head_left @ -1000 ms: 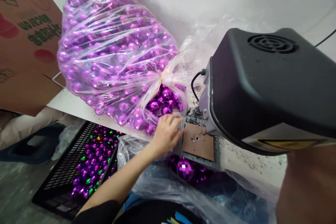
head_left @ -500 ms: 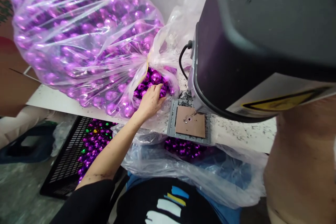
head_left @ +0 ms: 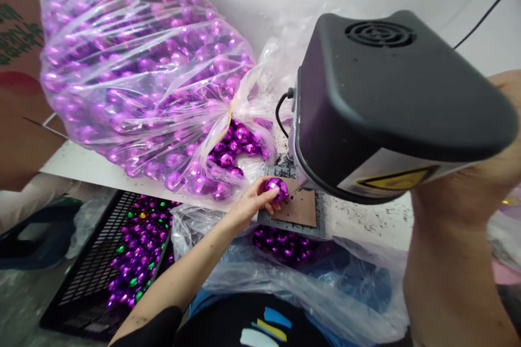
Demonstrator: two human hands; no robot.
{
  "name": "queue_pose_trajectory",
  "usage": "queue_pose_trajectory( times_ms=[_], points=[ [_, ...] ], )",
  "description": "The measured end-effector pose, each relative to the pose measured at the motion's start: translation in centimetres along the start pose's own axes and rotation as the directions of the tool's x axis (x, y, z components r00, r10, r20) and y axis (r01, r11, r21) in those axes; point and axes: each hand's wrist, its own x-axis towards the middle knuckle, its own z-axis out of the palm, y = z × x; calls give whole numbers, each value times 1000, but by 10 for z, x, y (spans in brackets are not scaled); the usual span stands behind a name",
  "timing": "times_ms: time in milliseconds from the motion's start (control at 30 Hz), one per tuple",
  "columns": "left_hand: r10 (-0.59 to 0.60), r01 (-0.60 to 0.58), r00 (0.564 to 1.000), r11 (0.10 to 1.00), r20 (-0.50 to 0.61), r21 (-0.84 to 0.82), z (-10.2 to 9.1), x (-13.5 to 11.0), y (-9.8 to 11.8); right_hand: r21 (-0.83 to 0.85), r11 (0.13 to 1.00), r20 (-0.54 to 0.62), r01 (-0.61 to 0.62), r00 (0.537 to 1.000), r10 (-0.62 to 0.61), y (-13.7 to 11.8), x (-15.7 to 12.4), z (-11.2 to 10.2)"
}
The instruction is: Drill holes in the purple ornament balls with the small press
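Purple ball (head_left: 277,188), faceted + shiny, was in L hand (head_left: 257,198), pinched btwn thumb and fingers. It sat over the L part of a brown square (head_left: 304,210), just beside a small dark hole (head_left: 292,197); cdn't tell if ball touched the square. Brown square lay on a grey base plate (head_left: 321,226), approx. flat, w/ dark specks nr its far edge

R hand (head_left: 458,187) was up against the R end of a black machine head (head_left: 407,103), mostly hidden behind it; cdn't tell if fingers were closed. Machine head overhung the R side of the base plate, w/ round vent (head_left: 380,34) on top, yellow warning label (head_left: 393,178) on the near side, short black cable (head_left: 280,111) at its L end

Large clear bag (head_left: 146,70) full of purple balls lay on the surface (head_left: 362,222), L of machine, gathered by a yellow band (head_left: 230,115); loose balls (head_left: 241,134) showed in a gap beside the band. Dark shavings were scattered on the surface R of the base plate

Below the near edge: clear plastic sheeting (head_left: 301,287) across the person's lap, w/ purple balls (head_left: 281,245) under the base plate. Lower L: black crate (head_left: 67,295) w/ small purple + some green pcs. Far L: printed cardboard box (head_left: 24,124), partly out of view
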Motion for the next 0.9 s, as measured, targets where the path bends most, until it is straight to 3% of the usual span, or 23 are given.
queue_pose_trajectory(
  times_ms=[100,200,333,433,533,633,900],
  points=[
    [92,-82,994,980,-52,179,4,6,-6,12,1000,-65,-29,997,29,-2,1,2],
    [208,-174,977,907,-49,384,7,8,-9,31,1000,-70,-3,998,5,-1,1,4],
    [386,-298,923,686,16,664,13,9,-15,15,1000,-73,-1,997,2,-2,1,4],
    [491,-348,871,560,38,752,21,12,-21,35,999,-67,-10,998,13,-4,1,4],
    [513,-328,858,537,8,777,30,17,-25,38,999,-62,-20,998,23,-5,0,4],
    [487,-303,873,547,-2,781,38,20,-26,16,1000,-63,-6,998,7,-4,0,3],
    [423,-323,903,548,78,772,41,19,-22,52,997,-45,53,998,-50,-1,-1,1]
  ],
)
